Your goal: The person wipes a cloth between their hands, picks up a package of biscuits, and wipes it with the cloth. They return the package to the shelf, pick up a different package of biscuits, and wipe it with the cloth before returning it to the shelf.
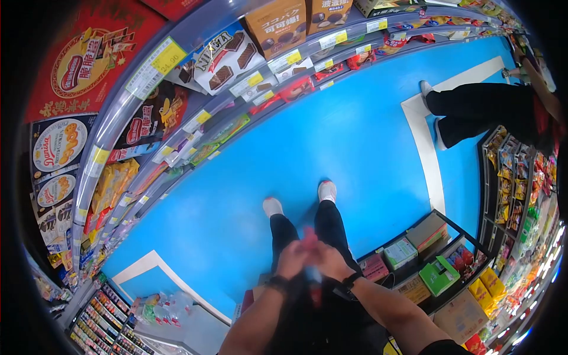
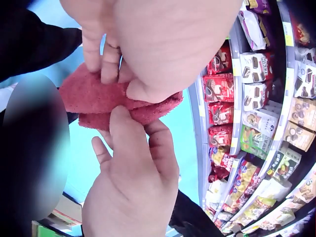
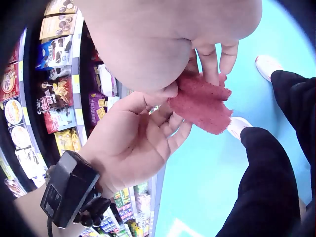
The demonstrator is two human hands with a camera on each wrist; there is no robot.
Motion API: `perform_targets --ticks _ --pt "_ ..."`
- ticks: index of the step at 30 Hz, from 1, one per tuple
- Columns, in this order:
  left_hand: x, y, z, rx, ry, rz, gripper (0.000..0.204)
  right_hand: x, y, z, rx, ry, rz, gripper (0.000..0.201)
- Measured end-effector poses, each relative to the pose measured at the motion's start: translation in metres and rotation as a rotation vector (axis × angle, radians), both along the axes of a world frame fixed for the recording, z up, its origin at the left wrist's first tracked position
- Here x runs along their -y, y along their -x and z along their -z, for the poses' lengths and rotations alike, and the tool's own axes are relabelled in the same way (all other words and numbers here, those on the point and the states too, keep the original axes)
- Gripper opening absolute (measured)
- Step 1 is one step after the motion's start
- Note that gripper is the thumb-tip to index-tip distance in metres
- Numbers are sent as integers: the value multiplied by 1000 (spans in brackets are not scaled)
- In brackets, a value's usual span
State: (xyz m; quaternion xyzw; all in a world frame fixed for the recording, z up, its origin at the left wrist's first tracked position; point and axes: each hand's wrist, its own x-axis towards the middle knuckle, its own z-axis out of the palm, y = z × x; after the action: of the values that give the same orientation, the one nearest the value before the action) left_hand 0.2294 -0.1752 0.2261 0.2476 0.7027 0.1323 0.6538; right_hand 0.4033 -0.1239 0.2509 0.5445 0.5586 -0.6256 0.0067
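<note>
A folded dark-red cloth (image 2: 94,94) with a fuzzy cut edge is held between both hands in front of the body. My left hand (image 1: 291,260) grips it from one side, its thumb laid along the fold in the left wrist view. On the other side my right hand (image 1: 331,261) pinches the same cloth, its thumb pressed on the near layer. The right wrist view shows two layers of the cloth (image 3: 202,103) hanging apart at the free end, with both hands meeting at the other end. In the head view the cloth is small and blurred.
Shelves of packaged snacks (image 1: 228,56) with price tags run along the left. A blue floor (image 1: 367,118) with white lines lies below. A low black rack with boxes (image 1: 439,275) stands at the right, and another person's legs (image 1: 473,112) show farther off. Bottom left is a grey counter (image 1: 201,328).
</note>
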Motion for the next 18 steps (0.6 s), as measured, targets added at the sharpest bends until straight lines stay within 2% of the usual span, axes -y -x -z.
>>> perform_targets --ticks 4,7,10,13,16,17,18 --pt "-15 -5 -7 -57 -41 88 33 -5 -1 -2 27 42 32 38" --pt "-31 -6 -21 183 23 -247 35 -3 -2 -1 -20 28 86 34" --pt "1 -8 22 233 26 -270 39 -11 -4 -5 -18 57 92 30" --pt "-38 -4 -24 126 83 40 45 -30 -4 -25 -55 69 129 27" --pt "-59 -5 -47 96 124 115 47 -37 -9 -26 -110 84 191 25" --pt "-58 -5 -48 97 76 62 45 -40 -10 -30 -107 119 209 25" --pt "-61 -5 -50 59 48 85 41 -44 -11 -34 -104 153 227 26"
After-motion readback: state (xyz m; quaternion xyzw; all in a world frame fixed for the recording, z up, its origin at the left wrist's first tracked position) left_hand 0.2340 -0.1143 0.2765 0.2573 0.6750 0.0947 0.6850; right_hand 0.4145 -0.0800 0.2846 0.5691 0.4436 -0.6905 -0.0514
